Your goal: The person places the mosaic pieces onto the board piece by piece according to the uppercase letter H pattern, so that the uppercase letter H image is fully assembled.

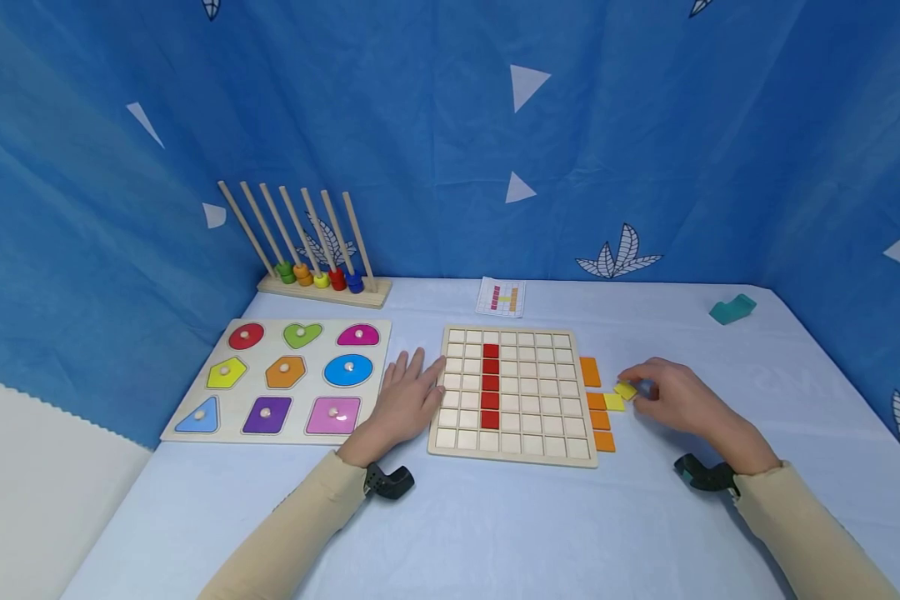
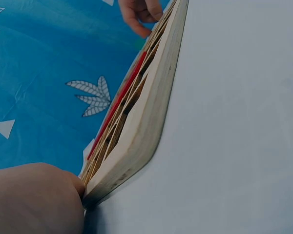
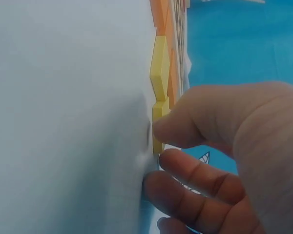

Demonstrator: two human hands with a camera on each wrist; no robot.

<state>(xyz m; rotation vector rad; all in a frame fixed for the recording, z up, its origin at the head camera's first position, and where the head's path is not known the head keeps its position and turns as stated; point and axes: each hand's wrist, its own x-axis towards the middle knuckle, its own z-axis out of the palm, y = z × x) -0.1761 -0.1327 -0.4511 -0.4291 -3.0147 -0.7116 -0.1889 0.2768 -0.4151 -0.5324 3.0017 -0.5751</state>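
Note:
A square wooden grid board (image 1: 512,458) lies on the table, with a column of several red tiles (image 1: 490,383) in its cells. My left hand (image 1: 407,400) rests flat at the board's left edge, fingers spread, fingertips at the rim. To the right of the board, my right hand (image 1: 675,397) pinches a small yellow tile (image 1: 626,390) between thumb and fingers. In the right wrist view the thumb presses on this yellow tile (image 3: 158,117), low by the table. Another yellow tile (image 1: 613,402) lies beside it, and several orange tiles (image 1: 603,442) line the board's right side.
Behind the board is a small pattern card (image 1: 501,297). A shape puzzle (image 1: 255,381) with knobbed pieces lies at the left. Beyond it stands a peg rack (image 1: 322,293) with colored beads. A teal object (image 1: 732,309) sits at the back right, before the blue curtain (image 1: 450,167).

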